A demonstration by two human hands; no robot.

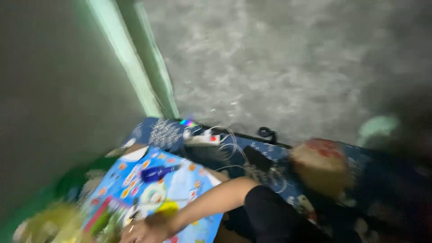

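The whole view is motion-blurred. My right hand [143, 230] reaches left from a black sleeve [270, 216] and rests at the lower edge of a bright blue printed box or sheet [177, 186] covered in small colourful pictures. A ring shows on one finger. Blur hides whether the fingers grip anything. A dark blue object [157, 173] lies on the sheet above the hand. My left hand is out of sight.
A white power strip [203, 139] with white cables [234, 155] lies on a blue patterned cloth [162, 132]. A round tan and red item [321, 164] sits to the right. Behind are a grey floor [270, 58], a green post [135, 58] and a small black object [266, 132].
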